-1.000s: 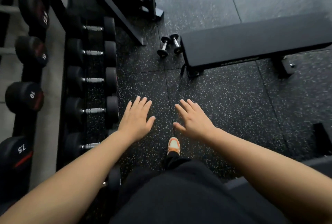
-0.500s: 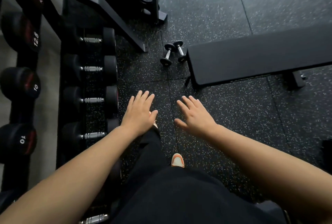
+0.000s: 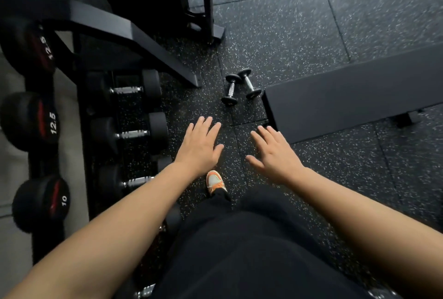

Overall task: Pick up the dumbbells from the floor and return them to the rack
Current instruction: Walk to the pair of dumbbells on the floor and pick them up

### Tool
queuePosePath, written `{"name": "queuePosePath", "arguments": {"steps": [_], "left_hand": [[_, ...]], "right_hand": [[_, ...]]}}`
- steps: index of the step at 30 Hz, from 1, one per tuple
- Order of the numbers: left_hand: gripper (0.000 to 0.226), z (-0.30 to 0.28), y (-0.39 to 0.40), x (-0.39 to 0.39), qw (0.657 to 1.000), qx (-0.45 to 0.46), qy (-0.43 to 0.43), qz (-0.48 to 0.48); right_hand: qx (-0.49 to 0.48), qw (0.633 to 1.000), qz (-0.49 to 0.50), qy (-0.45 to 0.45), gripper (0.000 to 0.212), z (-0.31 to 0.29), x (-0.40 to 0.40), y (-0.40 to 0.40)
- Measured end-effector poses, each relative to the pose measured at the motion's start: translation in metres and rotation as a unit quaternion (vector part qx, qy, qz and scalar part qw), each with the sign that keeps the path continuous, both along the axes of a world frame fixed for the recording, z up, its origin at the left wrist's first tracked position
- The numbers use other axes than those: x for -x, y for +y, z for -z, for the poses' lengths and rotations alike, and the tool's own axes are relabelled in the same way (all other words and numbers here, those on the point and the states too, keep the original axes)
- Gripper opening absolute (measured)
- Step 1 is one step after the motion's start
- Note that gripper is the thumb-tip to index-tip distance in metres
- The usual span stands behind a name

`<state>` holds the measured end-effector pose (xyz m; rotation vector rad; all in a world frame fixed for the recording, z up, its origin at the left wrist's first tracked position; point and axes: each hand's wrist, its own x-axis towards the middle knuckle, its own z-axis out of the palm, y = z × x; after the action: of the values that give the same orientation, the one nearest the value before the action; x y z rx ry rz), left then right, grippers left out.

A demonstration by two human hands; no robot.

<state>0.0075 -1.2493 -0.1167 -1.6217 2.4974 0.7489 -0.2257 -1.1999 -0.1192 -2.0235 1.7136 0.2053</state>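
Note:
Two small black dumbbells with chrome handles lie side by side on the speckled rubber floor: the left dumbbell [image 3: 231, 89] and the right dumbbell [image 3: 249, 84], just left of the bench end. My left hand [image 3: 200, 146] and my right hand [image 3: 273, 155] are stretched out in front of me, palms down, fingers apart, holding nothing. Both hands hover short of the dumbbells. The black dumbbell rack [image 3: 84, 131] stands on the left, with several larger dumbbells on its tiers.
A black flat bench [image 3: 354, 97] stretches to the right. A slanted rack leg [image 3: 165, 59] and an upright frame base [image 3: 211, 30] stand beyond the dumbbells. My orange-and-white shoe [image 3: 215, 182] is on the floor between my arms.
I have stepped forward, so the two floor dumbbells and the bench now appear closer to my hands. Both hands stay open and empty.

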Motion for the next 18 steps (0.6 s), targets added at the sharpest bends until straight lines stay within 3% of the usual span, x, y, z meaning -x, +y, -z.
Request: {"name": "queuePosePath", "arguments": {"steps": [9, 18], "left_hand": [[0.064, 0.027, -0.101, 0.019, 0.999, -0.034, -0.016, 0.013], [0.063, 0.07, -0.208, 0.072, 0.995, -0.074, -0.063, -0.007]], "right_hand": [[-0.008, 1.0, 0.023, -0.005, 0.074, 0.02, 0.022, -0.104], [-0.06, 0.997, -0.037, -0.015, 0.076, 0.064, 0.068, -0.226]]}}
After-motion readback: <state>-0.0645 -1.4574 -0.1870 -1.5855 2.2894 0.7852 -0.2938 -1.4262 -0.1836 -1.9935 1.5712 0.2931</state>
